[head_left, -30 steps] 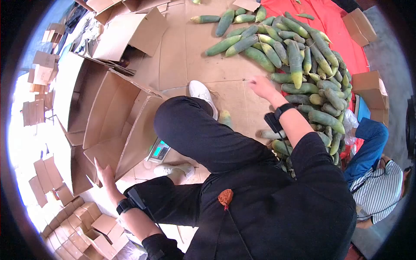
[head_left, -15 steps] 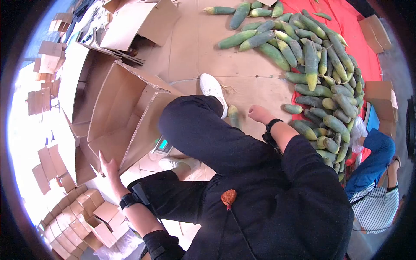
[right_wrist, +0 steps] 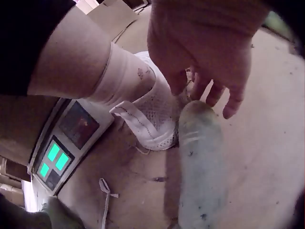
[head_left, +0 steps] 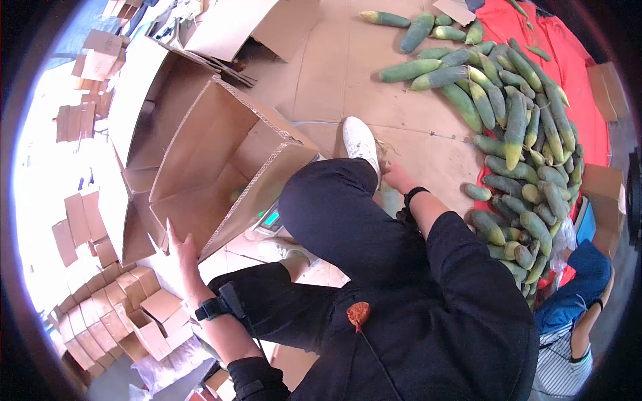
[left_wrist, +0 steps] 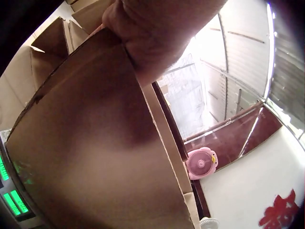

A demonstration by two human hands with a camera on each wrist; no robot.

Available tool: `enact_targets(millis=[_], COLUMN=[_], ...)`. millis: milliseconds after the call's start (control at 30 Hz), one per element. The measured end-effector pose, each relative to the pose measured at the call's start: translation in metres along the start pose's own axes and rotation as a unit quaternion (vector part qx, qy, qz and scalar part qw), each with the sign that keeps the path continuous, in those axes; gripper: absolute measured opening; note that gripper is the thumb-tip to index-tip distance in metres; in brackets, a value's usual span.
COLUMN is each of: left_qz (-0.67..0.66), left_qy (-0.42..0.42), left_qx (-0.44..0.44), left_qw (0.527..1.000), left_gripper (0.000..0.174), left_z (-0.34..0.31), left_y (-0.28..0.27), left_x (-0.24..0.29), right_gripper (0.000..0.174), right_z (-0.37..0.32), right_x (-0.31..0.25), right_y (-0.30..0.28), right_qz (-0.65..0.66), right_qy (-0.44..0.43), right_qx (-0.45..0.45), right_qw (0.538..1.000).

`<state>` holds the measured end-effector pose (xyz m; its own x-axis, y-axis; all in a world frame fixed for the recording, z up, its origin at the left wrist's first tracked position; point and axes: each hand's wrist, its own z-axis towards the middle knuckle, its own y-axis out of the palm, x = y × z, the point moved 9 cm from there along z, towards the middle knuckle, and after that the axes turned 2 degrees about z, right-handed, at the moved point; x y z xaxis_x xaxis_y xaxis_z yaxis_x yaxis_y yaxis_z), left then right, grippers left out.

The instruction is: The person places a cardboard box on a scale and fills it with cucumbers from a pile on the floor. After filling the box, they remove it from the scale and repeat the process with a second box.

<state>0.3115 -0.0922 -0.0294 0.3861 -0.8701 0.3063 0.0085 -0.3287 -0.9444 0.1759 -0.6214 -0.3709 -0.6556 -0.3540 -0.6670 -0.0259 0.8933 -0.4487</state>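
Straight fingers of the left hand (head_left: 183, 254) rest at the near edge of an open cardboard box (head_left: 200, 207). In the left wrist view, that hand (left_wrist: 152, 33) lies over the top of the box wall (left_wrist: 95, 143), its fingertips mostly hidden. Beside the person's white shoe (head_left: 361, 140), the right hand (head_left: 399, 179) is low over a green radish (head_left: 390, 200). The right wrist view has this hand (right_wrist: 205, 52) with its fingers apart, pointing down around the pale end of the radish (right_wrist: 202, 162); whether they touch it, I cannot tell.
A pile of green radishes (head_left: 515, 134) lies at the right, partly on red cloth (head_left: 595, 120). A scale with a lit display (head_left: 271, 218) stands beside the box. Another person (head_left: 568, 354) is at the lower right; stacked boxes (head_left: 100, 314) are at the lower left.
The right hand has moved from beside the pile to the radish by the shoe. The left hand has stayed at the box edge, while the head view has shifted.
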Motion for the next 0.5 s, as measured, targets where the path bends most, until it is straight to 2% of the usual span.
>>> enact_targets(millis=[33,67,100,167,200,233,267,300,333,367,400,433,467,500], left_qz=[-0.005,-0.011,-0.012,0.009,-0.002,-0.003,-0.003,-0.002,-0.005,-0.008,-0.006,-0.004,-0.003,-0.006], left_qy=[0.007,0.014,0.008,0.033,0.037,0.029,0.056,0.083,0.055,0.05,0.045,0.041,0.073,0.068], left_qx=[-0.003,-0.004,0.002,0.007,0.003,0.01,0.018,0.025,0.016,0.022,0.018,0.014,0.035,0.04], left_qw=[1.0,1.0,1.0,0.999,0.999,1.0,0.998,0.996,0.998,0.998,0.999,0.999,0.997,0.997], left_gripper=[0.072,0.072,0.072,0.074,0.074,0.074,0.074,0.073,0.072,0.072,0.072,0.071,0.069,0.069], left_z=[0.001,0.002,0.001,-0.003,0.005,0.005,0.005,0.004,-0.001,-0.001,-0.001,0.0,0.002,0.002], left_y=[0.002,0.002,0.0,-0.002,0.003,0.002,0.002,0.001,-0.001,-0.003,-0.002,-0.001,-0.002,-0.004], left_x=[-0.001,-0.001,0.0,0.01,-0.003,-0.007,-0.004,0.002,0.008,0.008,0.007,0.004,0.003,0.002], right_gripper=[0.04,0.029,0.029,0.019,0.019,0.018,0.02,0.02,0.019,0.018,0.018,0.017,0.016,0.016], right_z=[-0.004,0.024,0.026,0.021,0.019,0.014,0.006,0.001,-0.001,-0.007,-0.017,-0.034,-0.05,-0.06], right_x=[-0.007,0.028,0.025,0.021,0.018,0.008,-0.003,-0.003,0.012,0.027,0.019,0.011,0.001,-0.01], right_y=[-0.002,0.017,0.011,0.01,0.008,0.004,0.0,-0.004,-0.011,-0.014,-0.022,-0.038,-0.051,-0.061], right_qz=[0.064,0.045,0.043,-0.011,-0.015,-0.054,-0.091,-0.095,0.005,0.104,0.1,0.123,0.145,0.14], right_qy=[-0.019,-0.041,-0.048,0.008,-0.001,-0.075,-0.148,-0.156,-0.058,0.041,0.035,0.064,0.094,0.088], right_qx=[0.001,0.01,0.005,-0.052,-0.059,-0.056,-0.052,-0.056,-0.07,-0.082,-0.085,-0.079,-0.074,-0.076], right_qw=[0.998,0.998,0.998,0.999,0.998,0.994,0.983,0.982,0.996,0.99,0.991,0.987,0.982,0.983])
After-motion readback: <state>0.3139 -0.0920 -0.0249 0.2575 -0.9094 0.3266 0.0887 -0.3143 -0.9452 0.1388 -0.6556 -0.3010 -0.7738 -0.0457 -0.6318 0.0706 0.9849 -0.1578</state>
